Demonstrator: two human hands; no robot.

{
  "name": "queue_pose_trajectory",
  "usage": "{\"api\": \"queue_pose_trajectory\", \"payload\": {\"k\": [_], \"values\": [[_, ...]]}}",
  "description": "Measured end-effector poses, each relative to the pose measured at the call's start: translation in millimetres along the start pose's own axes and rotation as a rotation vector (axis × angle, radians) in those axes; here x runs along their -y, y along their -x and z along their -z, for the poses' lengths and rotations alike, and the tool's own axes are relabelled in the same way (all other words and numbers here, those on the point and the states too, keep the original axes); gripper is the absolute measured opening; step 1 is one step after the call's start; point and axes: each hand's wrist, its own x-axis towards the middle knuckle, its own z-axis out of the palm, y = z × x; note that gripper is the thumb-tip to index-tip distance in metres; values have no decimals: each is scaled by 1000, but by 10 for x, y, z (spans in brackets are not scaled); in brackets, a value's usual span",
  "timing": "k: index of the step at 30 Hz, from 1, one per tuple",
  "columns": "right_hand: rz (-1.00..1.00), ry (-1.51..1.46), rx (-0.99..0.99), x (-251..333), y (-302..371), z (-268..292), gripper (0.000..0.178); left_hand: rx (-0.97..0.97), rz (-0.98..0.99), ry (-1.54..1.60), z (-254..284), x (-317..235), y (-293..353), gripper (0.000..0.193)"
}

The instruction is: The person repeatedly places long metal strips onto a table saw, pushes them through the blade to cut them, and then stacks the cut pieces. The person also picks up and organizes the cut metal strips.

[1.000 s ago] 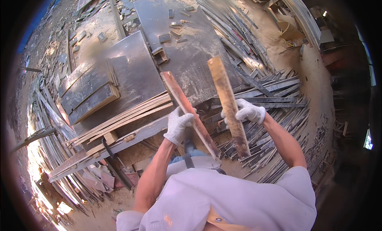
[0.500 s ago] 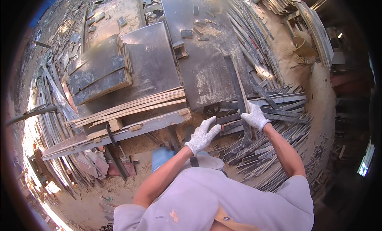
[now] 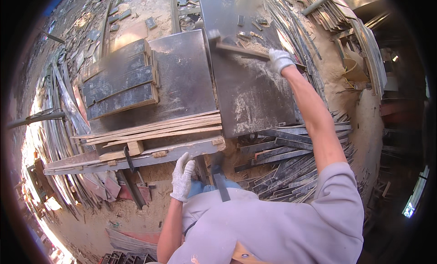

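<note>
Head view, right hand (image 3: 279, 60) hides stick (image 3: 241, 50) end

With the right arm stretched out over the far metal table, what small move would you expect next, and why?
Probably a short pull back toward the body. The right hand grips one end of a wooden strip lying on the dusty metal table, arm fully extended. The left hand hangs free near the plank edge, holding nothing, so it could take the strip's other end.
</note>
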Motion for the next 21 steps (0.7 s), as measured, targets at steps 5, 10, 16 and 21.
{"api": "queue_pose_trajectory", "payload": {"k": [5,10,16,21], "values": [[-81,-348,-270,70,-475,489,66,-38,3,124,45,-56,-139,54],[-52,-1066,179,359,-129,1036,36,-149,58,193,152,142,-104,53],[70,-1593,-321,1112,687,1139,20,-290,79,290,183,13,-447,49],[70,-912,176,1912,1492,-291,39,-343,-124,-81,304,-13,-435,51]]}}
